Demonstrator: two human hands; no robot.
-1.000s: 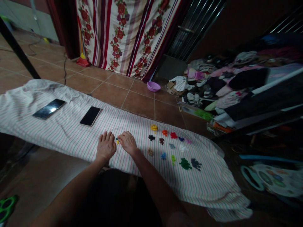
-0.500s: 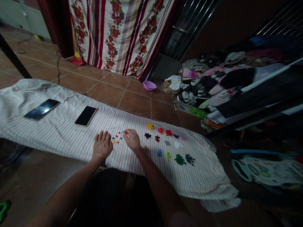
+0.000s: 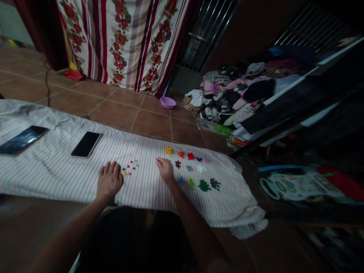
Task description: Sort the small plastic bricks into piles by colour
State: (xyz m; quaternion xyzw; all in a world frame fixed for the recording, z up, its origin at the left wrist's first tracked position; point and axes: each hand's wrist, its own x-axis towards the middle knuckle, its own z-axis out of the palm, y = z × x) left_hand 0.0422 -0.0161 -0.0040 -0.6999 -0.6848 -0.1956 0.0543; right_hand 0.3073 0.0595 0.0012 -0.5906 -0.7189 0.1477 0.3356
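- Moved since the earlier frame: right hand (image 3: 165, 168), which had shifted away from the loose pieces (image 3: 128, 167) to the near edge of the sorted piles; left hand (image 3: 110, 181) lay beside the loose pieces in both.
- Curtain (image 3: 122, 41), floral and striped, hung beyond the tabletop.
- Tabletop (image 3: 71, 178), long, under a striped cloth, carried all that follows.
- Dark-screened device (image 3: 24, 140), far left.
- Phone (image 3: 86, 144), black screen up, between that device and the left hand.
- Left hand: palm down on the cloth, fingers slightly spread.
- Right hand: thumb and fingers drawn together; whether they pinched a piece could not be told.
- Piles, sorted by colour, right of the right hand: among them dark green pile (image 3: 204, 185), yellow pile (image 3: 168, 150), red pile (image 3: 190, 156), brown pile (image 3: 178, 164).
- Loose pieces: tiny, mixed colours, between the two hands, nearer the left.
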